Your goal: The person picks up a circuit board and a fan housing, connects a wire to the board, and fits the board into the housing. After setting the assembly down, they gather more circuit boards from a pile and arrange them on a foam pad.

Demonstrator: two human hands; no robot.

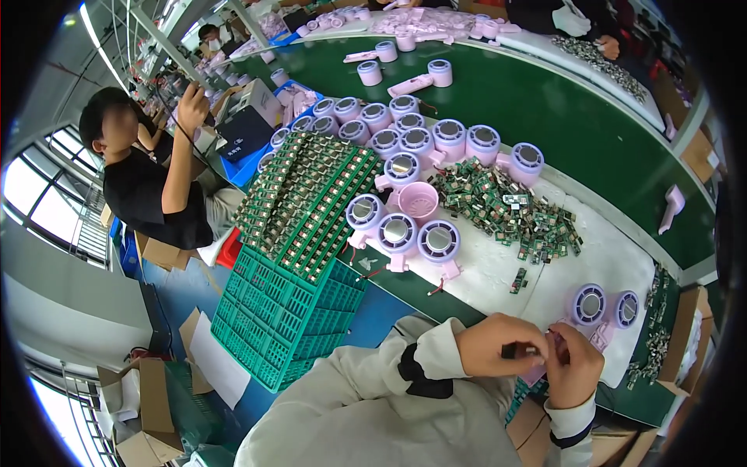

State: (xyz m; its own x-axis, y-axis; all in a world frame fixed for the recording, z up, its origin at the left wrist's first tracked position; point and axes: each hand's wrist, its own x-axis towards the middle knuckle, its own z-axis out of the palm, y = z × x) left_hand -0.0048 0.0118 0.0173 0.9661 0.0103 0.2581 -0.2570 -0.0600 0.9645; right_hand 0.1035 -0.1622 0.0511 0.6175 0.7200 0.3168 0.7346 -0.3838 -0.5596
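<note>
Before the white-covered bench (484, 289), left hand (502, 345) and right hand (576, 366) make narrow grips over a pink part (534, 377); what each holds, I cannot tell. Loose pinching could drop the part.

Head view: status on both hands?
Left hand and right hand close together, grip unclear. Pink part at them, mostly hidden. Green circuit boards piled beyond.

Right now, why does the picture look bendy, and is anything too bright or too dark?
In the head view, the fisheye lens curves the long green surface and leaves dark corners; in the head view, the windows at the left glare white; also in the head view, the shaded hollow of the left hand is too dark to make out.
</note>
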